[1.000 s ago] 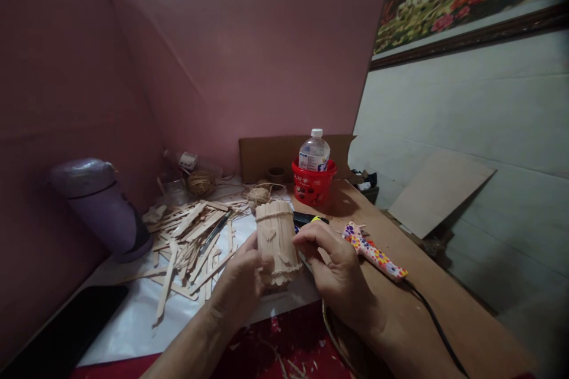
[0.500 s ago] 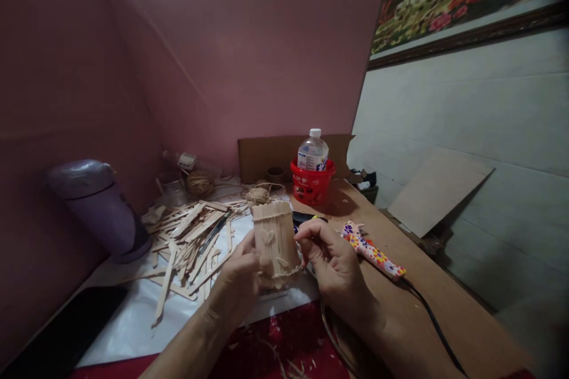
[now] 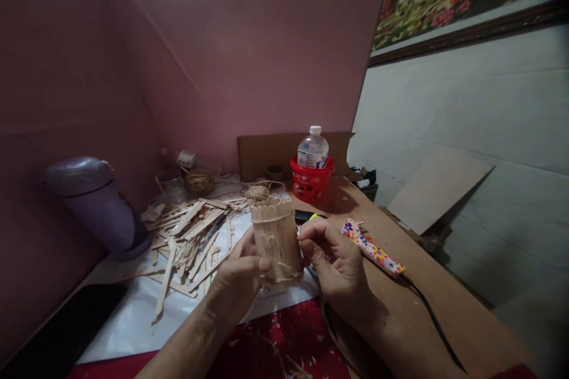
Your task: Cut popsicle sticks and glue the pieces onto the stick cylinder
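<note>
Both of my hands hold a small cylindrical holder built of wooden craft sticks [image 3: 276, 240], bound with twine near its top and bottom. It stands upright just above the white sheet [image 3: 133, 314]. My left hand [image 3: 237, 281] grips its lower left side with curled fingers. My right hand [image 3: 335, 263] pinches its right side, thumb and fingers pressed to the sticks. A small wooden heart shape shows on the holder's front.
A heap of loose craft sticks [image 3: 191, 237] lies left of the holder. Two twine balls [image 3: 200, 180], a red bucket [image 3: 312, 185] holding a water bottle [image 3: 313, 149], a flowered glue gun [image 3: 371, 249] with black cord, a purple flask [image 3: 95, 204] and a dark phone [image 3: 57, 331] surround it. Pink boards wall the back.
The holder has turned slightly and risen a little between my hands. My right fingers shifted from its top edge to its side.
</note>
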`<control>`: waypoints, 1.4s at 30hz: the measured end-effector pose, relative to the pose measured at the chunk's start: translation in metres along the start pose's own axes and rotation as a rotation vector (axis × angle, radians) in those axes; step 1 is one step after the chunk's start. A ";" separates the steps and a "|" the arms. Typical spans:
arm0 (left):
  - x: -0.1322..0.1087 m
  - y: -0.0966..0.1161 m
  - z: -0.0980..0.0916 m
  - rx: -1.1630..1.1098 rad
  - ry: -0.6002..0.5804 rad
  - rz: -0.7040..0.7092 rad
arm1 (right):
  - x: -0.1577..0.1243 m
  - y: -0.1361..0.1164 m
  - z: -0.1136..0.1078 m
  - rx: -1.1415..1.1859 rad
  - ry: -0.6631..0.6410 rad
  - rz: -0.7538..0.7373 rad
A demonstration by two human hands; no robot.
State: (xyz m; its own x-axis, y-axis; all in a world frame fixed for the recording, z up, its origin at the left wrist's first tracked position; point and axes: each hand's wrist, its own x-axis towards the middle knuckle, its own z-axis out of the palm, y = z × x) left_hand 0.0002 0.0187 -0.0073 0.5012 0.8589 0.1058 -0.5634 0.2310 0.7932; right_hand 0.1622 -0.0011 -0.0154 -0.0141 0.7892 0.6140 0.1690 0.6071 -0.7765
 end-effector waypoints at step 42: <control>0.004 0.000 -0.003 -0.154 0.259 -0.094 | -0.002 -0.004 0.005 -0.162 0.058 -0.030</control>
State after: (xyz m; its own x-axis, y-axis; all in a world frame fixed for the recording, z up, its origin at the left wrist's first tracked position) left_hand 0.0002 0.0234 -0.0087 0.3830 0.9137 -0.1360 -0.6252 0.3648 0.6899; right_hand 0.1563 -0.0046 -0.0146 0.0348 0.7611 0.6477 0.3258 0.6040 -0.7273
